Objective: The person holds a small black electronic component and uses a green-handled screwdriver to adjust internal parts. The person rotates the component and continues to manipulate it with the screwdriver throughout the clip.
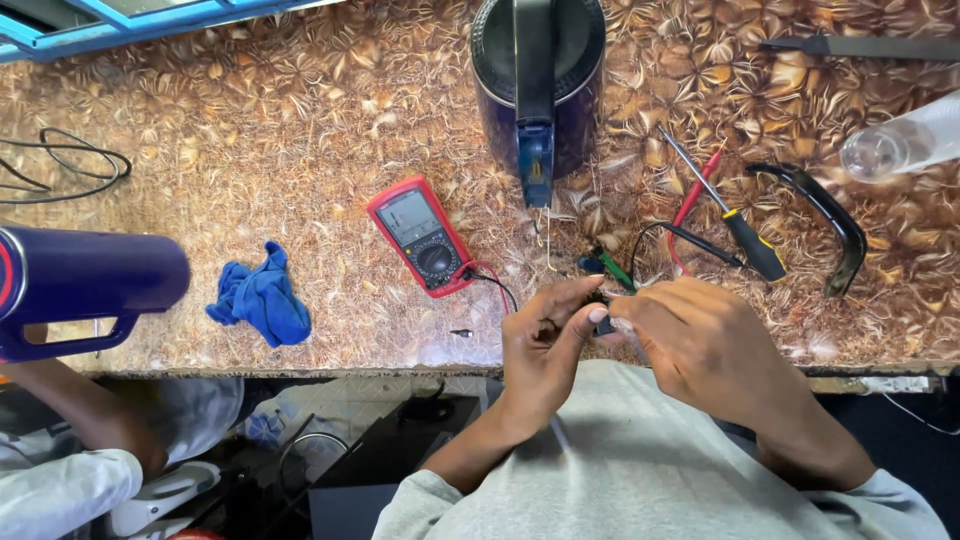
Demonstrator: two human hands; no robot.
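Between both hands [610, 335], small black part [604, 325]

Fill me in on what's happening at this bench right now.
A person holds both hands together at the near edge of the patterned table. The left hand and right hand pinch a small dark part between the fingertips. Just beyond lie a red multimeter with its leads, a yellow-handled screwdriver and a dark blue kettle. A blue cloth lies to the left, near a second blue kettle on its side, with another person's arm below it.
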